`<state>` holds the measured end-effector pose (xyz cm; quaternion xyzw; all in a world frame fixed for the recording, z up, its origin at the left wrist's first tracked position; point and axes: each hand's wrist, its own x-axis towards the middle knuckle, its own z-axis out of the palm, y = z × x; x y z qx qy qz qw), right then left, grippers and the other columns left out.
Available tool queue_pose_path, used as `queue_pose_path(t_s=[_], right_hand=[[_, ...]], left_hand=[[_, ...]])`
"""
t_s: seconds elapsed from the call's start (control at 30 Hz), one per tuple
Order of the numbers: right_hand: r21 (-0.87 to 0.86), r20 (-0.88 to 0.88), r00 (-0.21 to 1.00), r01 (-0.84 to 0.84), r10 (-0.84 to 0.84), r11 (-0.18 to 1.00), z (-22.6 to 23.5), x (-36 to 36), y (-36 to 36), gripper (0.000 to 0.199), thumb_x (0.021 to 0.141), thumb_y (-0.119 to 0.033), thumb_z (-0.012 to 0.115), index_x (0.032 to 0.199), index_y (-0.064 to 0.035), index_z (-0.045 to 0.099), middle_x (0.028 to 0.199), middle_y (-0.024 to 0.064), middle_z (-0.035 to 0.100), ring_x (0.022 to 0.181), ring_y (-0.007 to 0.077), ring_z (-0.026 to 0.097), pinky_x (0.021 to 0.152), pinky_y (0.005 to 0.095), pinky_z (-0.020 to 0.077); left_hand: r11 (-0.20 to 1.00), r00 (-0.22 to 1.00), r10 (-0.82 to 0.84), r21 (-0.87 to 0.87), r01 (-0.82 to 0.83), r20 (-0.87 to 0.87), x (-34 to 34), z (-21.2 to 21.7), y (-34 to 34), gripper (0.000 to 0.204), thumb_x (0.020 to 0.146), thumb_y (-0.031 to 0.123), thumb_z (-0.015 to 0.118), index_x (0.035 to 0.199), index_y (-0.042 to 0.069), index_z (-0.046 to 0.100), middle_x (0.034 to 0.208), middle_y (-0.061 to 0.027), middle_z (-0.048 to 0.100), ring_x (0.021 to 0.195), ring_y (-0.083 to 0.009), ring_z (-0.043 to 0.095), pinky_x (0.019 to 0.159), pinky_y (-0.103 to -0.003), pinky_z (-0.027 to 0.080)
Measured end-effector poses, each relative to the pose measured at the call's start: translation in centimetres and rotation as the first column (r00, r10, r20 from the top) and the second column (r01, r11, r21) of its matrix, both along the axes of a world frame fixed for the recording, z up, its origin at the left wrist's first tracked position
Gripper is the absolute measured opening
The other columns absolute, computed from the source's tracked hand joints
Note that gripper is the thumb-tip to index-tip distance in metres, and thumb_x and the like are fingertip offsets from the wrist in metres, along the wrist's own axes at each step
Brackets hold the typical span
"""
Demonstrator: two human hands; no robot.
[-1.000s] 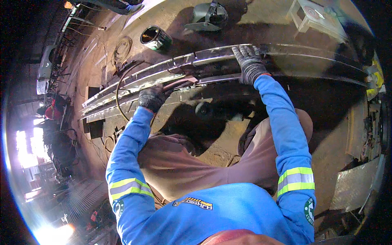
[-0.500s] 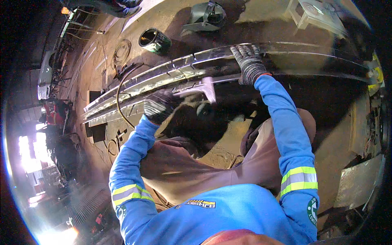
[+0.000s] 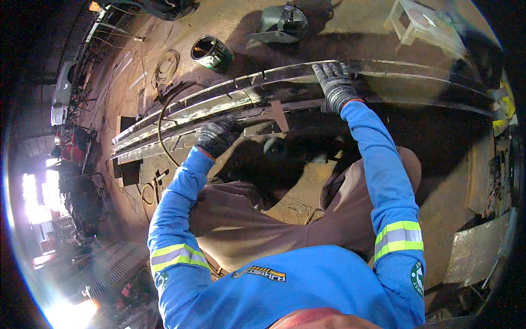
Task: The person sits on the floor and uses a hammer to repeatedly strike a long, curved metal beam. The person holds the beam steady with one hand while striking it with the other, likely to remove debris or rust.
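Observation:
I squat over long steel beams that lie side by side on the workshop floor. My right hand, in a grey knit glove, lies flat on the top beam with its fingers spread toward the far edge. Lower left, my dark-gloved left hand is closed around a dark tool handle. A flat brownish piece at the tool's end sits against the lower beam. What kind of tool it is cannot be made out.
Beyond the beams stand an open paint can, a welding mask and a white stool. A cable coil and a black hose lie at the left. A metal plate lies at the lower right.
My left hand has shifted slightly right, and the tool's flat end has slid right along the lower beam. My right hand has stayed on the top beam.

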<state>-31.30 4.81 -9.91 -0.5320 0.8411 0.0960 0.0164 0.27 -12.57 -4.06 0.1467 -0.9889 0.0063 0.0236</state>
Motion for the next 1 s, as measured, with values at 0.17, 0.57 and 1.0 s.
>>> queue_pose_path(t_s=[0.17, 0.57, 1.0], right_hand=[[0.013, 0.02, 1.0, -0.008, 0.008, 1.0, 0.5, 0.2, 0.1, 0.063, 0.089, -0.03, 0.034, 0.148, -0.0199, 0.014, 0.154, 0.0099, 0.016, 0.141, 0.0312, 0.015, 0.114, 0.0509, 0.0048], [-0.005, 0.195, 0.981, 0.001, 0.0, 1.0, 1.7, 0.6, 0.6, 0.124, 0.054, -0.041, 0.085, 0.148, -0.0125, 0.01, 0.152, 0.0117, 0.02, 0.141, 0.0307, 0.017, 0.115, 0.048, 0.007], [0.032, 0.195, 0.981, 0.001, -0.007, 1.0, 2.8, 0.4, 0.8, 0.125, 0.052, -0.043, 0.085, 0.148, -0.0121, 0.011, 0.152, 0.013, 0.019, 0.14, 0.0311, 0.017, 0.114, 0.0494, 0.0081]], left_hand=[[0.971, 0.934, 0.221, -0.15, -0.185, 0.281, -0.8, 0.0, -1.2, 0.025, 0.081, 0.035, 0.059, 0.097, 0.016, 0.062, 0.073, -0.0136, 0.065, 0.065, -0.0344, 0.063, 0.058, -0.049, 0.049], [0.975, 0.957, 0.155, -0.196, -0.108, 0.247, -0.5, -1.2, -5.5, 0.025, 0.084, 0.038, 0.056, 0.083, 0.014, 0.065, 0.061, -0.0154, 0.06, 0.05, -0.0345, 0.059, 0.047, -0.047, 0.047], [0.986, 0.99, 0.034, -0.164, -0.011, 0.139, -3.3, 1.1, -1.3, 0.021, 0.078, 0.036, 0.062, 0.081, 0.015, 0.065, 0.062, -0.0122, 0.061, 0.054, -0.032, 0.06, 0.047, -0.045, 0.046]])
